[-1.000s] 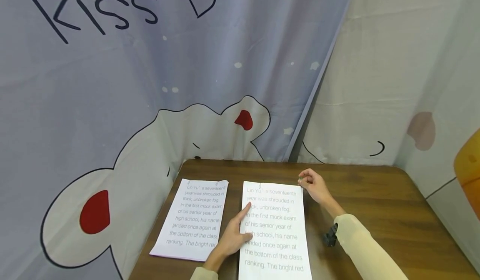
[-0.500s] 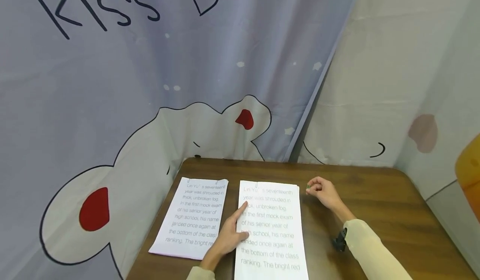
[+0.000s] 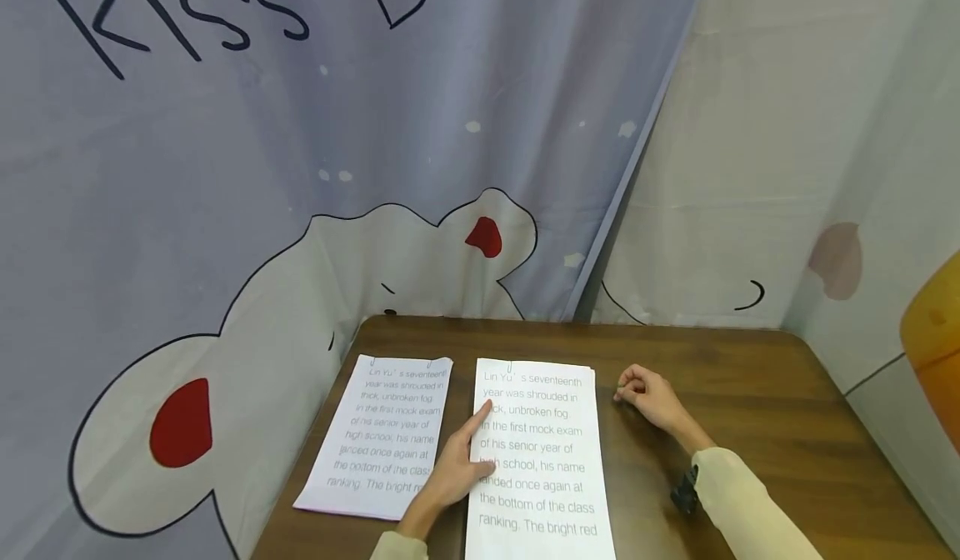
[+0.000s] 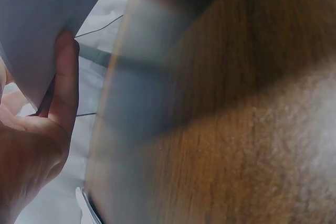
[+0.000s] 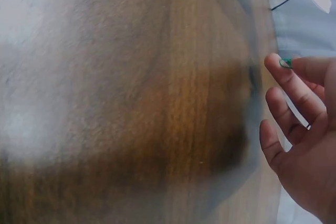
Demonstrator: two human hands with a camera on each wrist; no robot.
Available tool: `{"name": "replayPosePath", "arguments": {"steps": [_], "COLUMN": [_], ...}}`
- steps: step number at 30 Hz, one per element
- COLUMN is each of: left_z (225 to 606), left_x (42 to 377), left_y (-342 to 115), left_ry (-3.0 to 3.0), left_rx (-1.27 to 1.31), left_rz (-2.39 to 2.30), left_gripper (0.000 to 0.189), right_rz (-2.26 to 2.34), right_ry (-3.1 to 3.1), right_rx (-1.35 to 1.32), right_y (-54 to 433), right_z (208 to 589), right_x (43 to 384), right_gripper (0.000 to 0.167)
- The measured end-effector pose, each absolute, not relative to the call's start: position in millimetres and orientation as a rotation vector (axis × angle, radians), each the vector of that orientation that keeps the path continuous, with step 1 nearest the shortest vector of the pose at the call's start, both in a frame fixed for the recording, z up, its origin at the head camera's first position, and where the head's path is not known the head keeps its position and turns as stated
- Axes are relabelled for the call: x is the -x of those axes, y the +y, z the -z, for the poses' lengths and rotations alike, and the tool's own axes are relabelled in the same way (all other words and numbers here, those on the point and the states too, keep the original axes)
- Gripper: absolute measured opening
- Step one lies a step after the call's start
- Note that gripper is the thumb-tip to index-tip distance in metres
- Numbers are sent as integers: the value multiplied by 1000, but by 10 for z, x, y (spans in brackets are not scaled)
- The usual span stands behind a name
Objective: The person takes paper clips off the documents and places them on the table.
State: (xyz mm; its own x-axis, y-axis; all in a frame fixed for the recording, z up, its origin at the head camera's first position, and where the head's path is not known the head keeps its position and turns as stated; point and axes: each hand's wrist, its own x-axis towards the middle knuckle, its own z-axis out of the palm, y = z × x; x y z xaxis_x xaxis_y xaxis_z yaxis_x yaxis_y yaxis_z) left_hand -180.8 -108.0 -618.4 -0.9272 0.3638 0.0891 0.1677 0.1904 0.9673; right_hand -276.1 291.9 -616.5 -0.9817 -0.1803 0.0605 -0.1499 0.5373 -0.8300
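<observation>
A stack of printed white paper (image 3: pixel 540 460) is in the middle of the head view, with one paper clip (image 3: pixel 510 367) on its top edge. My left hand (image 3: pixel 452 470) grips the stack's left edge, thumb and index finger over the print. In the left wrist view, a finger (image 4: pixel 66 85) lies along the paper, and other fingers are partly hidden. To the right of the stack, apart from it, my right hand (image 3: pixel 651 397) pinches a small green paper clip (image 5: pixel 285 63) between thumb and index finger. Its other fingers are loosely curled.
A second printed stack (image 3: pixel 378 443) lies on the left of the brown wooden table (image 3: pixel 720 377), with two clips along its top edge. A printed curtain (image 3: pixel 420 143) hangs behind the table. A black device (image 3: pixel 684 493) sits at the right wrist.
My right hand has moved from the paper stack's top right corner to the right and nearer, still pinching the green clip. The left hand and its stack have shifted slightly left in view.
</observation>
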Motion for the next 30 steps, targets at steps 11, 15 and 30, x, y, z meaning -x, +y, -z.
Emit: {"name": "replayPosePath", "arguments": {"steps": [11, 15, 30], "left_z": [6200, 6201, 6226], "left_x": [1804, 1796, 1799], "left_y": [-1112, -1115, -1117], "left_ry": [2284, 2281, 2293], "left_rx": [-505, -510, -516], "left_rz": [-1843, -1856, -1866], "left_gripper": [102, 102, 101], "right_rz": [1311, 1275, 1221], "right_ry": [2815, 2869, 2941], "right_rx": [357, 358, 291], "right_y": [2871, 2863, 2870], "right_z": [6168, 6193, 6316], "right_x": [2735, 2730, 2699], "right_gripper": [4, 5, 6]}}
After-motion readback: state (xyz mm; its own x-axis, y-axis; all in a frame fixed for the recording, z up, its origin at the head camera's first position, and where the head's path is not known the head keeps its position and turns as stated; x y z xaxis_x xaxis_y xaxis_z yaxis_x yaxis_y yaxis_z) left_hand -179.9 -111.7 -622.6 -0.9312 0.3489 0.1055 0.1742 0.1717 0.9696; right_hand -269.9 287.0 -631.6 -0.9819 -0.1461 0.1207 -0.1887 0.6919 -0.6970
